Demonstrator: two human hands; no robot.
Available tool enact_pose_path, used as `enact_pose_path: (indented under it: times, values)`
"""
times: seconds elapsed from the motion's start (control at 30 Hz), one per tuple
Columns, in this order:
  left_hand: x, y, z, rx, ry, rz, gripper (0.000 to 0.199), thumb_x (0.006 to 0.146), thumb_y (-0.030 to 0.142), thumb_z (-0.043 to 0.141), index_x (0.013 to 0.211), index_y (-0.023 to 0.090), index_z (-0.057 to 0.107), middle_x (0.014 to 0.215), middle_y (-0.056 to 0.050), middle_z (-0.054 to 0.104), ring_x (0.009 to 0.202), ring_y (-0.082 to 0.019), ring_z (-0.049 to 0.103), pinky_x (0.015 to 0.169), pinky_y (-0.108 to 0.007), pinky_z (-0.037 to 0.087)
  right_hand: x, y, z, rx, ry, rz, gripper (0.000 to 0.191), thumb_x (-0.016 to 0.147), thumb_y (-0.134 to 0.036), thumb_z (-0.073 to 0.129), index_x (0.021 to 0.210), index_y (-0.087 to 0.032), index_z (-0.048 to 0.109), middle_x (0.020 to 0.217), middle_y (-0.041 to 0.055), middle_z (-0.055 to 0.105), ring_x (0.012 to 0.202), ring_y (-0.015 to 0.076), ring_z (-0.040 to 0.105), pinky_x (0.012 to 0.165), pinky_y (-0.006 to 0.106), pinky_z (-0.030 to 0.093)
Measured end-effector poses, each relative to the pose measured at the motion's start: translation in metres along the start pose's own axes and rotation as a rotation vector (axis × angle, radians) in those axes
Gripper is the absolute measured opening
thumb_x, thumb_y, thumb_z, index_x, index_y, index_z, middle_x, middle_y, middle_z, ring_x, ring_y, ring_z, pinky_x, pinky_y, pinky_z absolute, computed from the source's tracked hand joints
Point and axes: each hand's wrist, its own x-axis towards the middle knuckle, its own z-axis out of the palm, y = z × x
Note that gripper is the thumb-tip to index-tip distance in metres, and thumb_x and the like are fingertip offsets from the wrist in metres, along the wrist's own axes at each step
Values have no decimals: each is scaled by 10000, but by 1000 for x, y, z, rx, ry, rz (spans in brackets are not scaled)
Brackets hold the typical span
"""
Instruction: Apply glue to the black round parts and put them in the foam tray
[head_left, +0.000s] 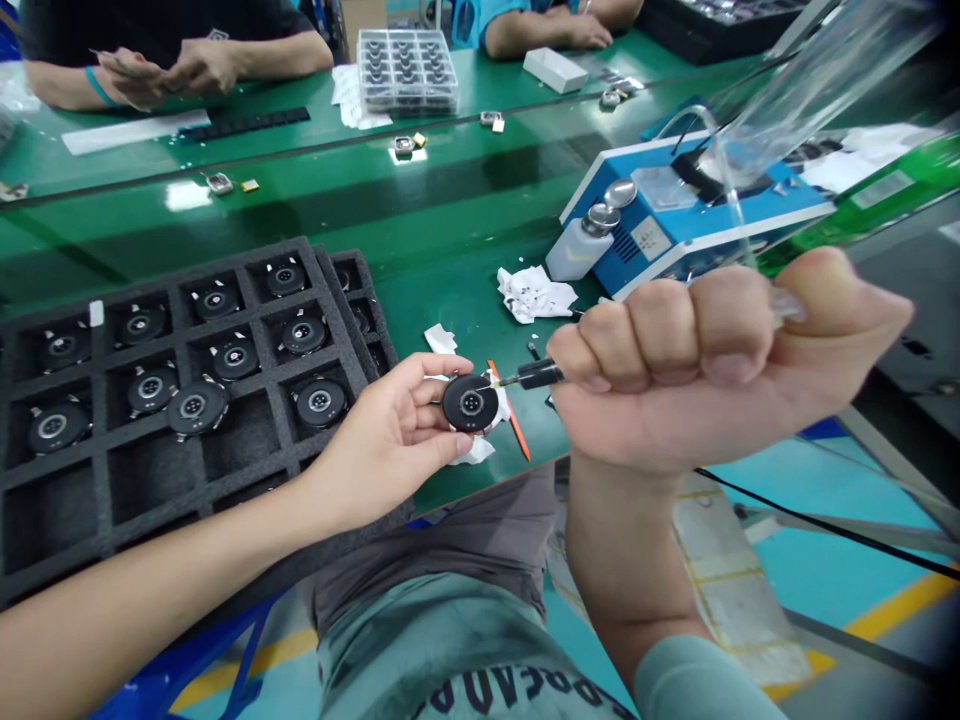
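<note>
My left hand [397, 430] pinches a round black watch body [471, 402] by its edge, its back with the ringed sensor facing up. In my right hand [675, 370], wrapped in a fist, is a slim tool with a black nose [538, 374] and a thin metal tip. That tip meets or hovers just over the watch's right edge; I cannot tell which. Most of the tool is hidden by my fingers, and a clear end shows by the thumb. An orange stick [517, 425] and white tissue [441, 340] lie around the watch.
A black foam tray [150, 490] of watch bodies fills the left. One loose watch [197, 408] rests across its dividers. A pump bottle [581, 243], crumpled tissue [536, 293] and blue machine [697, 210] stand right. Across the bench are a clear box [407, 75] and co-workers' hands [172, 75].
</note>
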Motion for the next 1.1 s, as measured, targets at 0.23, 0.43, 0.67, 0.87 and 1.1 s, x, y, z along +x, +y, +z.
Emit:
enact_pose_path:
  times: [0.23, 0.43, 0.67, 0.87, 1.1]
  values:
    - [-1, 1, 1, 0, -2, -2, 505, 790, 64, 756, 1232, 177, 538, 1064, -47, 700, 886, -132, 679, 806, -279, 564, 0, -1, -1, 15, 2, 15, 593, 925, -315, 615, 509, -200, 208, 490, -70, 176, 456, 87, 165, 485, 299, 222]
    - [-1, 2, 2, -2, 8, -6, 500, 782, 55, 757, 1217, 177, 543, 1056, -46, 704, 889, -132, 684, 815, -280, 565, 1, 1, 2, 10, 10, 16, 607, 936, -321, 601, 504, -198, 193, 493, -73, 150, 457, 85, 120, 479, 298, 208]
    - [-2, 2, 1, -5, 6, -10, 503, 780, 58, 762, 1218, 176, 544, 1052, -49, 704, 884, -135, 684, 820, -290, 570, 1, 1, 0, 18, 12, 9, 594, 904, -319, 632, 499, -206, 212, 486, -73, 168, 453, 89, 131, 481, 301, 201]
    - [-1, 1, -1, -6, 1, -10, 493, 799, 60, 753, 1231, 174, 544, 1063, -48, 703, 875, -125, 675, 804, -272, 569, -1, -1, -2, 13, 10, 6, 606, 923, -320, 606, 517, -208, 171, 499, -75, 136, 461, 91, 104, 473, 304, 199]
    - [-2, 2, -3, -8, 9, -13, 478, 802, 67, 759, 1218, 184, 556, 1062, -49, 703, 880, -135, 677, 789, -269, 566, -1, -3, -1, -26, -3, 10, 684, 871, -324, 713, 499, -206, 151, 487, -83, 117, 463, 92, 71, 458, 306, 176]
